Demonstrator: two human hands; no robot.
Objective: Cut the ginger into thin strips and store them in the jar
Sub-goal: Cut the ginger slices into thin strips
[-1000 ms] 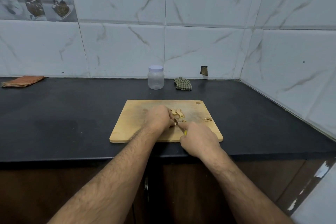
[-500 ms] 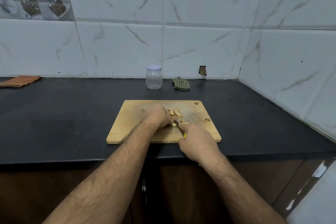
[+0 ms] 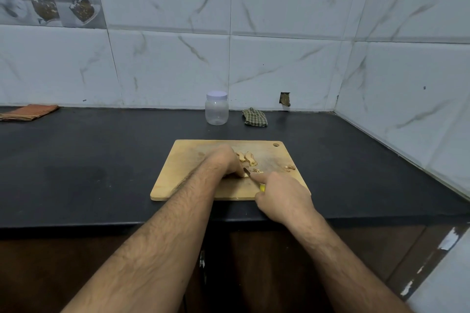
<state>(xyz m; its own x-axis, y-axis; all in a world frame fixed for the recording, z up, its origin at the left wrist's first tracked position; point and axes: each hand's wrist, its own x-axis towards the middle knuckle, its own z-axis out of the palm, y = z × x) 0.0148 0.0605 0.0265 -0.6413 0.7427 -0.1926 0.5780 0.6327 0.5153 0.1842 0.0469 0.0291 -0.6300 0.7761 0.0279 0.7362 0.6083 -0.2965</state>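
Spanning the view: one dark table (image 3: 89,160), carrying everything. Lying on it near the front edge: one wooden cutting board (image 3: 188,173), long axis running left to right, hanging hole at the far right corner. Reaching over the board: two hands. Left hand (image 3: 225,162) curling knuckles-up, pressing down a piece of ginger mostly hidden under the fingers. Right hand (image 3: 282,195) clenching round the yellow handle of one knife (image 3: 250,175), forefinger stretching along the back, blade pointing away and leftward toward the left fingertips. Standing upright behind the board, well apart from it: one clear jar (image 3: 216,109), white lid on. Lying beside the jar: one green checked cloth (image 3: 255,117); at far left, one orange cloth (image 3: 28,112). Resting beyond the blade: two larger ginger pieces (image 3: 245,157); cut ginger bits (image 3: 256,171) just beside the blade; another small heap (image 3: 290,167) near the right edge.
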